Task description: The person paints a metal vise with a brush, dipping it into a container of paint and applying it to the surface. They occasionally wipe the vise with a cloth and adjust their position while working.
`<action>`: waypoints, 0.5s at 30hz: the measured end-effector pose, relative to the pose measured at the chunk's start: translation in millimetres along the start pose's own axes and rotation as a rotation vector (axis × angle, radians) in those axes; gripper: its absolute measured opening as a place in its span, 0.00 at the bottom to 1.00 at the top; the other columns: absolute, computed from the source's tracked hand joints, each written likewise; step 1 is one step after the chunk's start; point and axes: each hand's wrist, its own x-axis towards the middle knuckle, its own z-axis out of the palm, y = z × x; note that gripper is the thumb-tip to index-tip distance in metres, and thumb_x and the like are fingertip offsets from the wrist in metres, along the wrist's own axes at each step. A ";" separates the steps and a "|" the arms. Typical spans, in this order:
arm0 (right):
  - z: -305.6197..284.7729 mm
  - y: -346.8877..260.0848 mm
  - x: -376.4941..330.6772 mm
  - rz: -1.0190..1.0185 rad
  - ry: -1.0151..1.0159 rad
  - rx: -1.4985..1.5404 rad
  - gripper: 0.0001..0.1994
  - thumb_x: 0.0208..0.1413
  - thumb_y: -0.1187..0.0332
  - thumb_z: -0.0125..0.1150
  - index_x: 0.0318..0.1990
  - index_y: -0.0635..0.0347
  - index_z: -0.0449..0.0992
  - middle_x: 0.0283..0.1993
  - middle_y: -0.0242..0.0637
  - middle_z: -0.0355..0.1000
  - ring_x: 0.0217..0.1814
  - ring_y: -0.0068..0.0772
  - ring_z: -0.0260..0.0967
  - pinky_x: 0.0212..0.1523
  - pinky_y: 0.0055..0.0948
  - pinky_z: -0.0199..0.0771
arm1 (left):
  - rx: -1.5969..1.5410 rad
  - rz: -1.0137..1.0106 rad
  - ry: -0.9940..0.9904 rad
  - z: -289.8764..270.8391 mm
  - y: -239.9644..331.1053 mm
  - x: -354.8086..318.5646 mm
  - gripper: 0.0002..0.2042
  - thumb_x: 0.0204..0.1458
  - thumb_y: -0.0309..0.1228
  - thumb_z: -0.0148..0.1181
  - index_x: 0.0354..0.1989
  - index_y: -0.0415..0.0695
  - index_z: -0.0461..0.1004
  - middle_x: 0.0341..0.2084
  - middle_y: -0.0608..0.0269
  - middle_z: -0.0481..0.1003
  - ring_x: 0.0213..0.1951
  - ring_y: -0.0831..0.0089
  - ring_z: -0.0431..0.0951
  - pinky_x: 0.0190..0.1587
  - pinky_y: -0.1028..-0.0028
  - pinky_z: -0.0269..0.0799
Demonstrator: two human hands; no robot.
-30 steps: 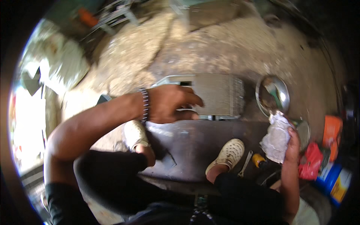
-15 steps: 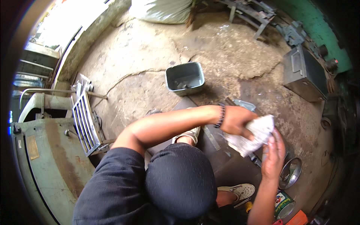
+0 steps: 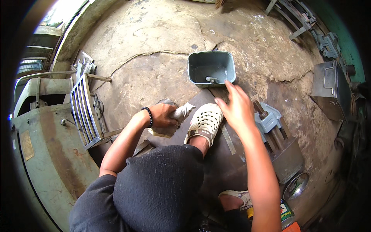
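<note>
My left hand (image 3: 163, 115) is closed on a crumpled whitish rag (image 3: 181, 112), left of my beige clog (image 3: 205, 121). Part of the cloth hangs below the fingers. My right hand (image 3: 237, 107) is open and empty, its fingers stretched toward the near right corner of a grey-green rectangular bin (image 3: 192, 69); whether a fingertip touches the rim I cannot tell. Inside the bin lies a small pale cylindrical piece (image 3: 211, 79). A flat metal strip (image 3: 228, 140) lies on the dark sheet beside the clog.
To the right stands a light-blue vise-like tool (image 3: 268, 120) with a metal screw. Farther right is a grey metal box (image 3: 328, 87). A round metal ring (image 3: 295, 186) and a can (image 3: 286, 214) lie low right. A slatted metal frame (image 3: 85, 112) leans at the left by a green cabinet (image 3: 42, 162).
Both hands were together on the rag at the right. The left hand has carried it left across the clog; the right hand has let go and reached forward to the bin. The view has shifted.
</note>
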 end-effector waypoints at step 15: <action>-3.3 12.7 80.0 0.167 0.104 0.136 0.14 0.54 0.59 0.64 0.36 0.64 0.79 0.22 0.47 0.73 0.27 0.45 0.73 0.31 0.39 0.71 | -0.011 -0.188 0.546 -43.5 -40.5 26.6 0.33 0.45 0.63 0.60 0.27 0.36 0.80 0.32 0.42 0.77 0.36 0.52 0.80 0.41 0.60 0.75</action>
